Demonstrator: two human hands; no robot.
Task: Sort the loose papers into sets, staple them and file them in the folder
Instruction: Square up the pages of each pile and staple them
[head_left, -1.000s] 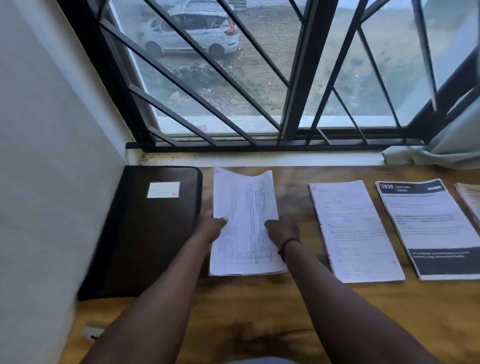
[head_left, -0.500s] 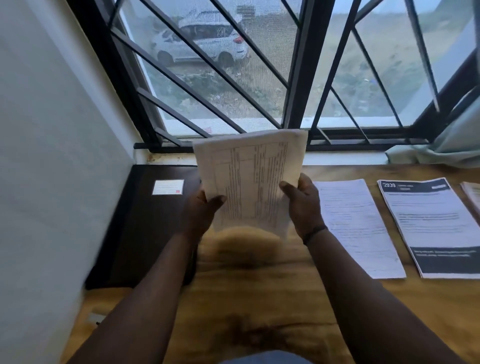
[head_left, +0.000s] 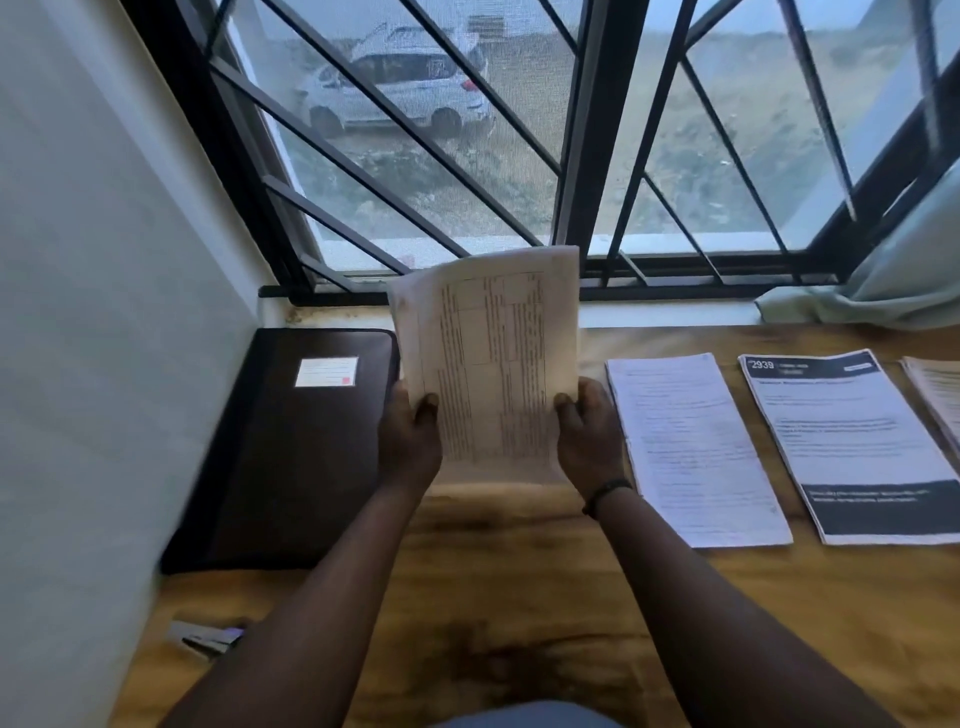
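Note:
A set of printed table sheets (head_left: 493, 358) stands upright above the wooden table (head_left: 519, 597), its lower edge close to the wood. My left hand (head_left: 410, 436) grips its left edge and my right hand (head_left: 589, 431) grips its right edge, thumbs on the front. The dark brown folder (head_left: 291, 457) with a white label lies shut on the left, against the wall. A stapler (head_left: 208, 636) lies near the table's front left corner, partly hidden by my left arm.
Three more paper sets lie in a row to the right: a white text set (head_left: 691, 447), a set with dark bands marked 2939 (head_left: 852, 441) and one at the frame edge (head_left: 935, 395). A barred window (head_left: 587, 156) and a curtain (head_left: 893, 270) stand behind.
Both hands lifted the table sheets off the table and stood them upright. Since half a second ago the sheets have stayed raised and the view has shifted slightly.

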